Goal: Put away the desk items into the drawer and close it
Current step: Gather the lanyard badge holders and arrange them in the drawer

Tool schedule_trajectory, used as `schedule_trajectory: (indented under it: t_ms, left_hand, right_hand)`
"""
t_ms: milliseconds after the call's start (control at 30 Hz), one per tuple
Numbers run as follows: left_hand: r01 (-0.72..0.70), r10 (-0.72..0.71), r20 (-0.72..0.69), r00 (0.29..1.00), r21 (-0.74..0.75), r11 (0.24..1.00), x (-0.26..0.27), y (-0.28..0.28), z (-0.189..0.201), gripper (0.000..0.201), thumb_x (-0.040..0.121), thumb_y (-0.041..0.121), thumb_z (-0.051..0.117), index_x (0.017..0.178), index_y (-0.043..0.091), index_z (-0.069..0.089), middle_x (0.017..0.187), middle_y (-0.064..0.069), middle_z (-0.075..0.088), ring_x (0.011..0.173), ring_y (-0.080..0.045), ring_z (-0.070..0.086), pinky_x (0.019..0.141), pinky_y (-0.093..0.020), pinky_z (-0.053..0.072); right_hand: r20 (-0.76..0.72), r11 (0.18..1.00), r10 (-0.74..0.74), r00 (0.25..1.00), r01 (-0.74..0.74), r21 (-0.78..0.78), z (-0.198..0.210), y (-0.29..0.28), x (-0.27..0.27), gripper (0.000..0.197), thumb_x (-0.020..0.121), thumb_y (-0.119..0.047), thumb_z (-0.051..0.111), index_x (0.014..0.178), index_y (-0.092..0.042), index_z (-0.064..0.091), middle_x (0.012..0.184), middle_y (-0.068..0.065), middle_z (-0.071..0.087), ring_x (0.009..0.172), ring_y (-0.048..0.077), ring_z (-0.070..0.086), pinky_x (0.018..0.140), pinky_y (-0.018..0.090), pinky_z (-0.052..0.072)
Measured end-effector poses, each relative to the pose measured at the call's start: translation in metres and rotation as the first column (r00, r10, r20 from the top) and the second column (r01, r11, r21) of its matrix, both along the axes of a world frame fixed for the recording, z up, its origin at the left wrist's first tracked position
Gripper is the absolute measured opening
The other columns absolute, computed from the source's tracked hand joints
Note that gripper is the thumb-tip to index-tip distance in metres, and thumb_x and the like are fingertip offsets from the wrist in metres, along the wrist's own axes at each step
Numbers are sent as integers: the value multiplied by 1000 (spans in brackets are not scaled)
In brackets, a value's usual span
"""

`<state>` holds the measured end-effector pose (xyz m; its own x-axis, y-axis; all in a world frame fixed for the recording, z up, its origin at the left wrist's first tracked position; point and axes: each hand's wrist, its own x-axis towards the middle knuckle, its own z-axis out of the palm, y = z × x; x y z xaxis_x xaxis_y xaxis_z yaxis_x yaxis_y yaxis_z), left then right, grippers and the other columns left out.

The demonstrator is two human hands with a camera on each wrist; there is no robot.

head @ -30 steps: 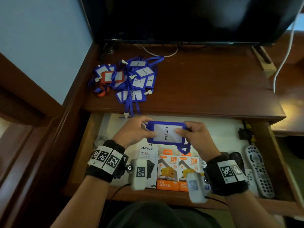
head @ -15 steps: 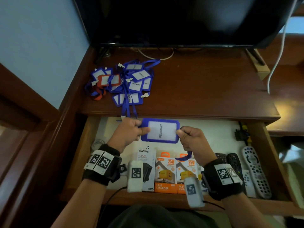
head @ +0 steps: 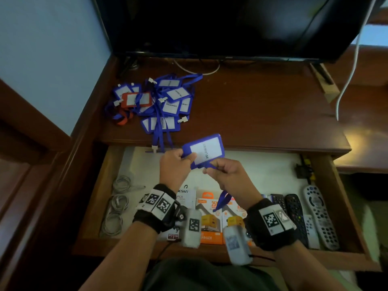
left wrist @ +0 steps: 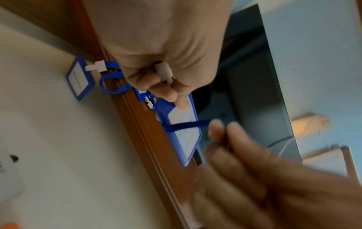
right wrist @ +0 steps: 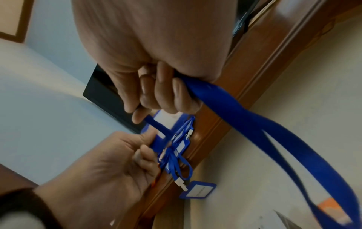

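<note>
While the left hand pinches the near-left corner of a blue badge holder, the right hand curls shut round its blue lanyard, which trails below the wrist. Badge held tilted above the open drawer, at the desk's front edge. More badge holders lie heaped on the desk. Charger boxes, remotes, coiled cables in drawer.

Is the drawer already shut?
No, the drawer is pulled out, showing the remotes and charger boxes inside.
</note>
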<state>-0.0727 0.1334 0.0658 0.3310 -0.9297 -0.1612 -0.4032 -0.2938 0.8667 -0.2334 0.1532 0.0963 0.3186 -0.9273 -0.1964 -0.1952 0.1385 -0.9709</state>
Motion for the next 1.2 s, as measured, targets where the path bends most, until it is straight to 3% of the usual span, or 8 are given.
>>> schedule_trajectory:
  t_ms: [167,333,567,733,833,933,1067,1200]
  left_hand:
    - [265,-272,160,949,64,962,-6,7,-3,37,85,16,64,51,20,50,49,5,47,48,-6,40,48,-17,27]
    - [604,-642,160,750,228,763,5,-2,9,22,83,12,67,62,16,62,63,2,60,57,-10,54,61,-32,44]
    - [754,-712,-258,653,305,582,36,-7,32,23,86,18,69,100,1,71,102,-20,70,93,-32,64,94,-49,48]
    - [759,-605,-554,572,77,647,30,0,33,8,86,0,62,93,1,66,70,7,70,61,1,60,57,-11,45]
    - [678,-525,-651,548,-22,734,20,2,21,25,78,9,71,102,2,67,85,0,74,75,-8,68,67,-16,52]
    - [531,-396,-734,552,-57,846,8,1,12,24,76,10,60,96,4,72,87,-4,75,77,-12,70,68,-20,54]
    - [310,-239,-786,570,-64,949,3,-6,4,19,82,12,63,96,8,75,94,-7,74,82,-17,65,78,-27,52]
    - [92,-73,-617,783,-2,996,1,-13,12,15,93,6,55,83,6,66,52,11,58,43,-1,33,45,-13,28]
  right_hand:
    - [-58,998,25,998,-29,-65,12,-11,-2,15,94,0,52,88,1,65,48,-15,49,44,3,37,48,13,31]
    - [-281,987,53,958,-93,-133,9,-28,-15,17,91,-7,59,79,-14,66,71,4,65,61,4,56,59,14,43]
    - [-353,980,155,923,-188,-62,1,-32,-35,19,90,-8,62,71,-12,67,51,-16,57,48,0,49,50,9,35]
    - [56,986,65,996,-73,151,-13,-31,-35,26,82,-11,64,57,-17,65,59,7,59,51,17,53,49,21,41]
    - [325,934,-65,944,-57,353,-14,-25,-25,21,72,-10,55,54,-15,65,55,5,60,47,15,56,44,20,44]
    - [573,831,-214,791,-162,533,-15,-16,-9,29,91,-9,38,75,-4,61,58,4,56,53,17,48,47,18,44]
    - [326,874,-271,906,89,478,-50,-20,-4,19,82,-7,51,64,-9,45,47,-4,27,40,8,19,43,19,15]
    - [170,896,-191,967,102,431,-56,-21,-4,40,100,-12,41,61,-11,47,48,-2,22,40,10,16,43,19,15]
